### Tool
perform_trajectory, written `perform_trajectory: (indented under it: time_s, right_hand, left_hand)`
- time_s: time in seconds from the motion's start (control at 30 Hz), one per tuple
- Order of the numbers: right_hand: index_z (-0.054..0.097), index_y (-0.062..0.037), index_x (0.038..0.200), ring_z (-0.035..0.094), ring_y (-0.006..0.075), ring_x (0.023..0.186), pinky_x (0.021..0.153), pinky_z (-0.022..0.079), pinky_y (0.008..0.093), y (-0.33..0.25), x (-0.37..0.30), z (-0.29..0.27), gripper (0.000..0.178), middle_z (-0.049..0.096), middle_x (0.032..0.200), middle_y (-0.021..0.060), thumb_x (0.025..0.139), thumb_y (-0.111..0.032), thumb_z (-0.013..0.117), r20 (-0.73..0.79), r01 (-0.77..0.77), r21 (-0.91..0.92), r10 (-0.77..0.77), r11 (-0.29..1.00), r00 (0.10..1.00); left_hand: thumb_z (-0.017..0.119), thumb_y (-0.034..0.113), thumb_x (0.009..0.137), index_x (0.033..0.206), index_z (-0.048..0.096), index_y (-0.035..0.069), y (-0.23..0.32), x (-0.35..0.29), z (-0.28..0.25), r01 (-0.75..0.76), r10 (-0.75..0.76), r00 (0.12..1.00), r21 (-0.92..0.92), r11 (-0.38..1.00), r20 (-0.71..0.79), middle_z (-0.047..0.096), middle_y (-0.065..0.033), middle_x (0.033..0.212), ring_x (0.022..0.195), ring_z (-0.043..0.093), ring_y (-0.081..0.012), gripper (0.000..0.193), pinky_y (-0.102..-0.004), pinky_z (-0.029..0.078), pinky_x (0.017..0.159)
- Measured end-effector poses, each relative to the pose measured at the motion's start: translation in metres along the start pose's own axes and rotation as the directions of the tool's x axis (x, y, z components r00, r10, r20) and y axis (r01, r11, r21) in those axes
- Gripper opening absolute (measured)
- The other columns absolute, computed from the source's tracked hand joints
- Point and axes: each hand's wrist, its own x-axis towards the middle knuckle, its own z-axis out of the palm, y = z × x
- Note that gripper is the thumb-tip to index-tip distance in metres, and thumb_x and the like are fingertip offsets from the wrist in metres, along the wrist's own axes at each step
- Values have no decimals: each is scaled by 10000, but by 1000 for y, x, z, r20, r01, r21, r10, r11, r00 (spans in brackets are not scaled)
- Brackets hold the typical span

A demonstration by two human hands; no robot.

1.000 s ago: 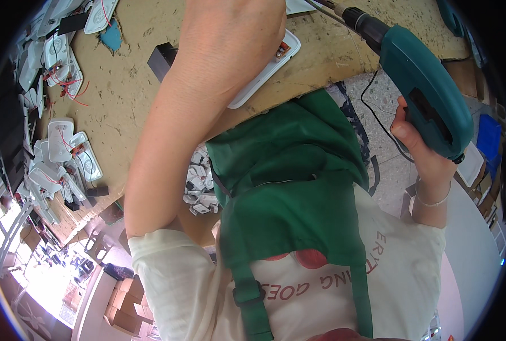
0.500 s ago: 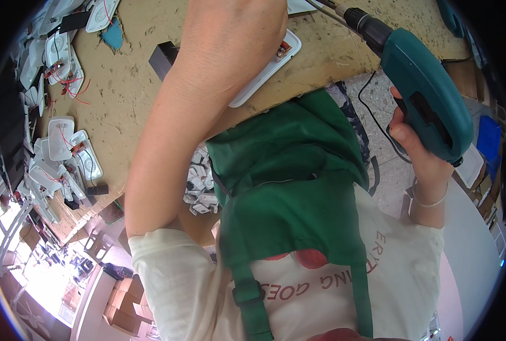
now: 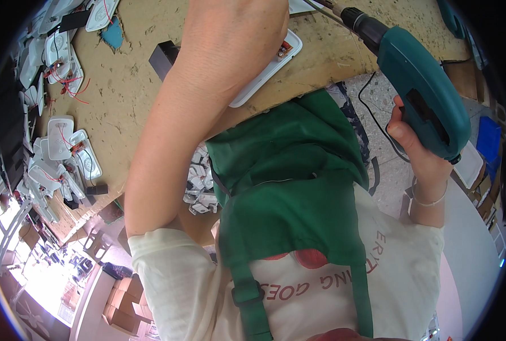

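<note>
Head view: the left hand [image 3: 236, 45] presses down on a white plastic casing [image 3: 267, 71] at the chipboard bench [image 3: 128, 85] edge, steadying it, while the right hand [image 3: 420, 153], clenched around a teal power screwdriver [image 3: 420, 94], angles its bit toward the casing.

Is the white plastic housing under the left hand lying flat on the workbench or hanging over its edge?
Hanging over: the white housing rests on the workbench, its near corner past the edge, under the left hand.
</note>
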Motion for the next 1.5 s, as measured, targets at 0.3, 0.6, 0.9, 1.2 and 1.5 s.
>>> perform_trajectory:
  time_s: [0.3,0.6,0.9,1.2,1.5]
  right_hand:
    - [688,9,953,645,110,714,661,533,239,1,0,0,313,703,815,49,702,-81,852,-9,-3,-31,3,1000,1000]
    - [694,1,952,645,106,712,670,535,240,0,-2,-1,314,705,810,45,698,-88,856,-23,-48,-14,48,999,999]
    - [693,0,925,646,113,705,667,527,238,0,-2,-5,304,701,793,49,688,-92,861,5,-73,-31,73,997,997]
    - [691,-1,917,645,115,700,660,528,240,0,-4,-4,292,700,788,48,692,-84,857,-7,-72,-2,72,997,997]
    - [692,-6,927,642,110,699,662,530,238,3,-2,-2,306,701,789,39,690,-94,863,2,-51,2,51,999,999]
  left_hand:
    - [546,-34,744,700,545,-77,0,2,1,31,-31,1000,-36,999,2,558,-237,941,858,539,-408,62,-450,440,766]
    - [548,-32,747,705,552,-75,-1,0,0,-2,1,1000,24,1000,23,562,-239,944,864,537,-413,60,-452,439,771]
    - [543,-30,753,717,565,-76,0,0,1,-3,3,1000,-5,1000,-16,567,-237,956,869,539,-410,63,-452,439,778]
    - [547,-32,747,713,559,-77,-1,2,1,-9,8,1000,-39,999,-15,565,-239,945,833,543,-413,58,-456,445,748]
    - [551,-32,745,714,555,-78,0,1,0,5,-5,1000,-20,1000,16,565,-240,931,830,545,-418,56,-455,446,749]
